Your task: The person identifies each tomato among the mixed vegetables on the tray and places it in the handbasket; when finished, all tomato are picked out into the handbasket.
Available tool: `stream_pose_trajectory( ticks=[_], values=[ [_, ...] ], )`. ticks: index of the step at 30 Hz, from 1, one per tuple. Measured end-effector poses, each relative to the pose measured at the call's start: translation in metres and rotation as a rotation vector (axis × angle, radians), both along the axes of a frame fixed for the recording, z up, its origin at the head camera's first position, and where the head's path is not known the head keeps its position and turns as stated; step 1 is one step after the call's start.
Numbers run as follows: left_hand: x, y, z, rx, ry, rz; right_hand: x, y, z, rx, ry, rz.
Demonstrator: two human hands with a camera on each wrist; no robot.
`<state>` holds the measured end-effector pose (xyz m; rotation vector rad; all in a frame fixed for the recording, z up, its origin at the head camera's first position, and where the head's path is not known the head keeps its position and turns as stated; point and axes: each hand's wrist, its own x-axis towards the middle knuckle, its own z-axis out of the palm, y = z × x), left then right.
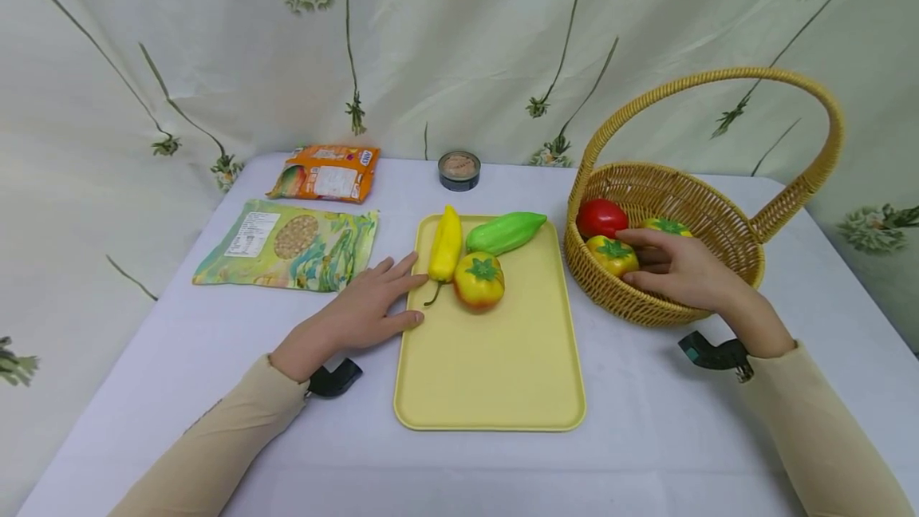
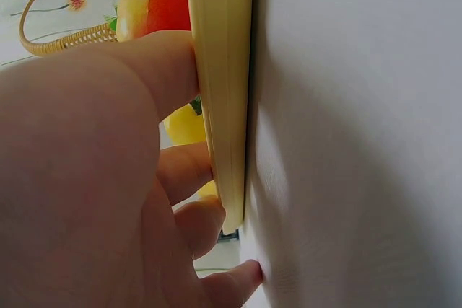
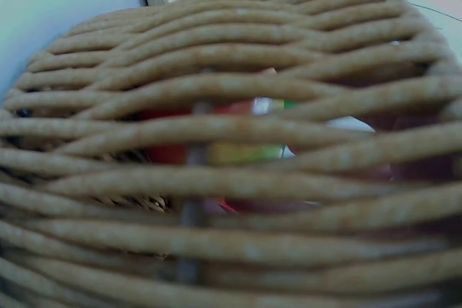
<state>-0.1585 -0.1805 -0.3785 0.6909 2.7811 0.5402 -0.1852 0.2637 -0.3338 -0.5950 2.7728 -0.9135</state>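
Note:
My left hand (image 1: 373, 303) lies with spread fingers against the left edge of a yellow tray (image 1: 495, 373), thumb and fingertips touching its rim. On that tray are a yellow pepper (image 1: 447, 244), a green pepper-like vegetable (image 1: 506, 233) and a yellow-red tomato (image 1: 479, 282). My right hand (image 1: 682, 268) reaches into a wicker basket (image 1: 617, 301). Its thumb and index finger pinch the right side of another yellow-red tomato (image 1: 610, 256). Beside it in the basket sit a red tomato (image 1: 601, 219) and a yellow one with a green top (image 1: 666, 226). Weave hides the hand's grip in the right wrist view.
An orange snack packet (image 1: 330, 174) and a green-yellow bag (image 1: 287, 246) lie at the left of the white-covered table (image 1: 502, 469). A small round tin (image 1: 459, 171) stands at the back. The basket's tall handle (image 1: 718, 76) arches above it.

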Motion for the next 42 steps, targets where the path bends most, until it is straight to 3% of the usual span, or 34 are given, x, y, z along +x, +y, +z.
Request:
stream_pose_trajectory(
  ticks=[16, 25, 33, 42],
  values=[
    [0.0, -0.001, -0.002, 0.006, 0.015, -0.002, 0.002, 0.003, 0.006, 0.03, 0.026, -0.026],
    [0.001, -0.001, -0.001, -0.001, 0.002, 0.004, 0.01, -0.001, 0.022, 0.018, 0.111, -0.053],
    [0.0, -0.001, -0.002, -0.003, 0.002, 0.008, 0.019, -0.028, 0.034, -0.029, 0.254, 0.081],
    [0.0, 0.0, -0.001, 0.001, -0.003, 0.01, 0.012, -0.075, 0.03, -0.052, 0.203, 0.226]
  ],
)
